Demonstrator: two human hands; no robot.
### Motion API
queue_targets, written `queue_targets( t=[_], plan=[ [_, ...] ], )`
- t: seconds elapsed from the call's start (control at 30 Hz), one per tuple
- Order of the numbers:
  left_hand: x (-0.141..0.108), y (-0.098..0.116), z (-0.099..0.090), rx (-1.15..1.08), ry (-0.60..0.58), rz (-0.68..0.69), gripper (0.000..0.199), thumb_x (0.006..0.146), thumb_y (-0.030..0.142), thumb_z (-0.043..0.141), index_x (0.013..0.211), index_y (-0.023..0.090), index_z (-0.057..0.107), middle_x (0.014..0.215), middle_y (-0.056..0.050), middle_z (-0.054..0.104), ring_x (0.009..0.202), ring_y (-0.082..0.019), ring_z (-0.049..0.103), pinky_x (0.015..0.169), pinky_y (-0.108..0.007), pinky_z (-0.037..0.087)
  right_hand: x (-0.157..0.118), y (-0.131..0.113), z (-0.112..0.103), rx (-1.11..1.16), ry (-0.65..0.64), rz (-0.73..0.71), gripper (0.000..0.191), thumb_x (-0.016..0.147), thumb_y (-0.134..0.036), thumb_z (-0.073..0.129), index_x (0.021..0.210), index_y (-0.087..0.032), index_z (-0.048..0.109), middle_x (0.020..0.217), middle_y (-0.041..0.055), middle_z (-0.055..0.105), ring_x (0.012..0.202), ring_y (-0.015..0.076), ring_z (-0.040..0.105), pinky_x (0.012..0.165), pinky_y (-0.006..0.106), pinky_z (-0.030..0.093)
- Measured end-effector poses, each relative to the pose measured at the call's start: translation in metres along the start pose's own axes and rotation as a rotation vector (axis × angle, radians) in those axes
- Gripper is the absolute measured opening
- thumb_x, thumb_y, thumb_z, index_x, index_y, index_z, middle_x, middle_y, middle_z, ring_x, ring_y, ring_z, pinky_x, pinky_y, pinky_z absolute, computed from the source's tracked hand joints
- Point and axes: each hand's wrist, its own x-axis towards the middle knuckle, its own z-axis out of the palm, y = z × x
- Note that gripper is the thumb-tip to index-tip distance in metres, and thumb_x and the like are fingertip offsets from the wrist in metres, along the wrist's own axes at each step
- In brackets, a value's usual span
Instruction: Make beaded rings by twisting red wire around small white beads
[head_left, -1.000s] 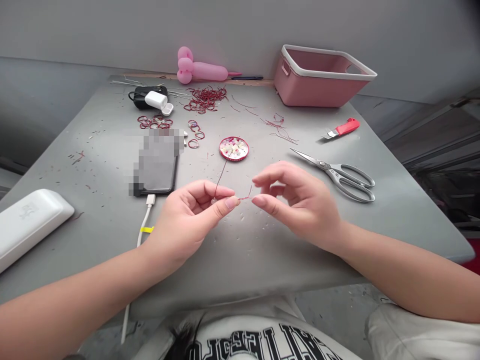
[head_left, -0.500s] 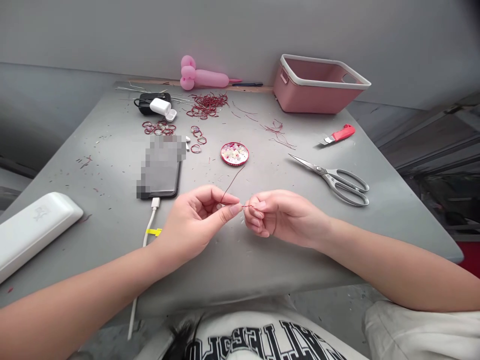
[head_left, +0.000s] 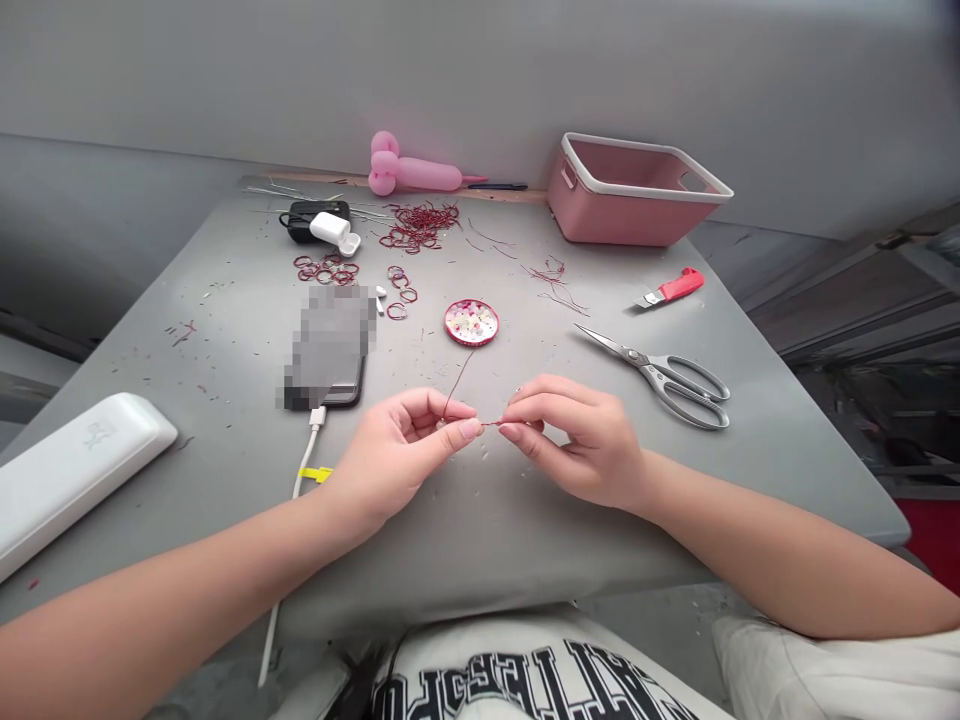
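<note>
A thin dark red cord (head_left: 489, 423) runs between my two hands above the front middle of the table, and looks twisted there. My left hand (head_left: 409, 440) pinches it between thumb and forefinger, and a loose length rises from those fingers toward a round lid of small pale and pink beads (head_left: 471, 322). My right hand (head_left: 574, 435) holds the cord's other part between thumb and fingertips, its fingers stretched toward the left hand. Anything small inside the left fingers is mostly hidden.
Scissors (head_left: 660, 375) and a red-handled cutter (head_left: 671, 288) lie at right. A pink basket (head_left: 622, 215) stands behind. Left are a phone (head_left: 330, 345), a cable (head_left: 304, 470) and a white case (head_left: 82, 470). Cord rings (head_left: 326, 269) and a red cord pile (head_left: 420, 227) lie farther back.
My right hand has turned and its curled fingers have straightened, now gripping the cord at the fingertips. My left hand keeps its pinch. The view has shifted slightly.
</note>
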Motion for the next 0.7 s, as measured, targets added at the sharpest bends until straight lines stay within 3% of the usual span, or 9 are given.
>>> queue_targets(
  t=[0.13, 0.2, 0.3, 0.4, 0.5, 0.6, 0.7],
  plan=[
    [-0.002, -0.003, 0.0, 0.13, 0.019, 0.139, 0.017, 0.075, 0.034, 0.075, 0.077, 0.018, 0.069, 0.071, -0.001, 0.064, 0.065, -0.012, 0.055, 0.058, -0.024, 0.042, 0.003, -0.006, 0.002, 0.75, -0.137, 0.889, 0.02, 0.075, -0.031, 0.067, 0.066, -0.014, 0.06, 0.063, 0.0016, 0.056, 0.053, 0.0085, 0.047, 0.047, 0.022, 0.038],
    [-0.001, -0.004, 0.001, 0.174, 0.024, 0.16, 0.017, 0.075, 0.034, 0.074, 0.077, 0.018, 0.069, 0.069, -0.001, 0.064, 0.065, -0.014, 0.056, 0.057, -0.025, 0.043, 0.005, -0.005, 0.003, 0.919, -0.173, 1.081, 0.025, 0.07, -0.033, 0.07, 0.063, -0.013, 0.058, 0.058, 0.001, 0.053, 0.048, 0.0079, 0.045, 0.041, 0.02, 0.032],
    [0.001, -0.004, 0.002, 0.147, 0.009, 0.125, 0.017, 0.076, 0.032, 0.073, 0.083, 0.017, 0.069, 0.076, -0.003, 0.067, 0.068, -0.014, 0.057, 0.059, -0.025, 0.045, 0.008, 0.0, 0.002, 0.912, -0.143, 1.079, 0.027, 0.068, -0.034, 0.073, 0.063, -0.011, 0.06, 0.056, 0.0011, 0.053, 0.047, 0.0077, 0.047, 0.039, 0.019, 0.03],
    [0.004, -0.003, 0.001, -0.016, 0.018, 0.065, 0.028, 0.079, 0.027, 0.07, 0.105, 0.017, 0.064, 0.097, -0.005, 0.067, 0.072, -0.011, 0.059, 0.064, -0.024, 0.05, 0.011, 0.007, -0.001, 0.883, -0.076, 1.047, 0.027, 0.069, -0.033, 0.076, 0.064, -0.012, 0.062, 0.057, 0.0005, 0.056, 0.046, 0.0061, 0.047, 0.041, 0.019, 0.031],
    [0.006, -0.004, -0.001, -0.164, 0.017, 0.018, 0.034, 0.08, 0.023, 0.071, 0.112, 0.018, 0.06, 0.098, -0.003, 0.063, 0.08, -0.011, 0.062, 0.075, -0.026, 0.055, 0.01, 0.012, -0.003, 0.771, -0.04, 0.974, 0.029, 0.072, -0.038, 0.076, 0.066, -0.012, 0.063, 0.06, -0.0002, 0.056, 0.048, 0.0057, 0.046, 0.044, 0.02, 0.034],
    [0.008, -0.006, -0.003, -0.251, -0.031, -0.023, 0.03, 0.079, 0.023, 0.074, 0.106, 0.018, 0.063, 0.095, -0.002, 0.065, 0.083, -0.011, 0.065, 0.085, -0.028, 0.056, 0.006, 0.018, -0.005, 0.529, -0.053, 0.831, 0.033, 0.079, -0.046, 0.07, 0.076, -0.014, 0.064, 0.066, 0.0001, 0.056, 0.052, 0.0068, 0.046, 0.05, 0.023, 0.04],
    [0.009, -0.007, -0.004, -0.27, -0.048, -0.051, 0.028, 0.076, 0.024, 0.077, 0.101, 0.018, 0.066, 0.096, -0.003, 0.07, 0.079, -0.01, 0.067, 0.085, -0.027, 0.055, 0.0, 0.022, -0.004, 0.211, 0.006, 0.571, 0.029, 0.084, -0.043, 0.065, 0.098, -0.018, 0.063, 0.093, 0.0055, 0.061, 0.078, 0.0138, 0.057, 0.067, 0.029, 0.049]
  ],
)
